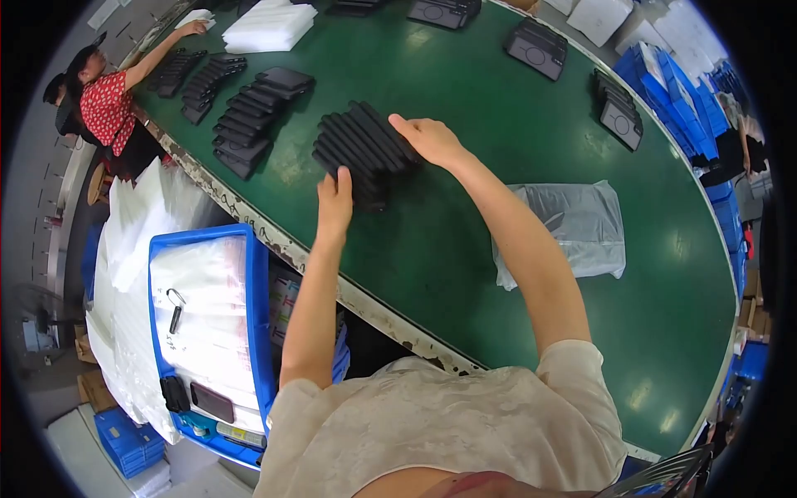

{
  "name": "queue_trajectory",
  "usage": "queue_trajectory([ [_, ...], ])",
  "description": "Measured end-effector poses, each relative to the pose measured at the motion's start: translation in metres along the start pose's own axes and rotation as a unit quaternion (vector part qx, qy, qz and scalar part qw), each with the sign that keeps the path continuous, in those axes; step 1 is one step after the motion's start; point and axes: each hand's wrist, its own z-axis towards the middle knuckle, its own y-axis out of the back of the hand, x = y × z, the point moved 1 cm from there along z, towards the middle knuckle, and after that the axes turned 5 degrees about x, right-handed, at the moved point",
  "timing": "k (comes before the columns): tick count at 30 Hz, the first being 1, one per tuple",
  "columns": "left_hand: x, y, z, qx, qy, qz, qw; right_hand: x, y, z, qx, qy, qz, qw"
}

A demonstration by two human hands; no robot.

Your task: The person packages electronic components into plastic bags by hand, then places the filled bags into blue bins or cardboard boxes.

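Observation:
A row of thin black flat cases [361,141], leaning one against another, lies on the green table between my hands. My left hand [335,203] presses its fingers against the near left end of the row. At the far right end, my right hand [429,141] grips the side, its thumb extended and its other fingers partly hidden. To the left of the row sits another fanned pile of black cases [249,116]. A grey plastic bag [573,228] lies flat under my right forearm, with something dark showing through it.
More black cases [538,48] stand in piles along the far side, near a stack of white foam sheets [267,25]. A blue crate [259,307] holding white sheets and a phone [212,402] adjoins the table's worn edge. A person in a red top [108,108] reaches over the far left.

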Motion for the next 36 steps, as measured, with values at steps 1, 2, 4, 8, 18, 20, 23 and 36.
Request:
queue_trajectory([
  [1,-0.022,0.001,0.007,0.007,-0.001,0.001,1.0,-0.003,-0.001,0.003,0.01,-0.005,0.031,0.999],
  [2,-0.045,0.0,0.015,0.046,0.066,0.021,0.997,-0.007,-0.001,0.003,0.015,-0.013,0.063,0.998],
  [4,-0.053,-0.01,0.032,0.062,0.023,0.072,0.995,0.024,0.0,-0.021,0.004,-0.039,0.001,0.999],
  [8,-0.096,-0.002,0.006,0.037,-0.254,-0.004,0.967,0.037,0.007,-0.067,-0.137,0.088,0.192,0.968],
  [18,-0.053,-0.016,-0.044,0.066,-0.282,0.059,0.955,0.018,-0.029,-0.132,-0.221,0.097,0.07,0.968],
  [20,-0.1,-0.002,-0.078,0.042,-0.175,0.171,0.969,0.051,-0.003,-0.15,-0.169,0.055,0.005,0.984],
  [23,-0.141,0.012,-0.107,0.077,-0.035,0.291,0.953,0.068,0.024,-0.171,-0.033,-0.057,-0.09,0.994],
  [36,-0.093,-0.01,-0.149,0.002,-0.286,0.111,0.952,0.043,-0.027,-0.239,-0.21,0.094,0.132,0.964],
])
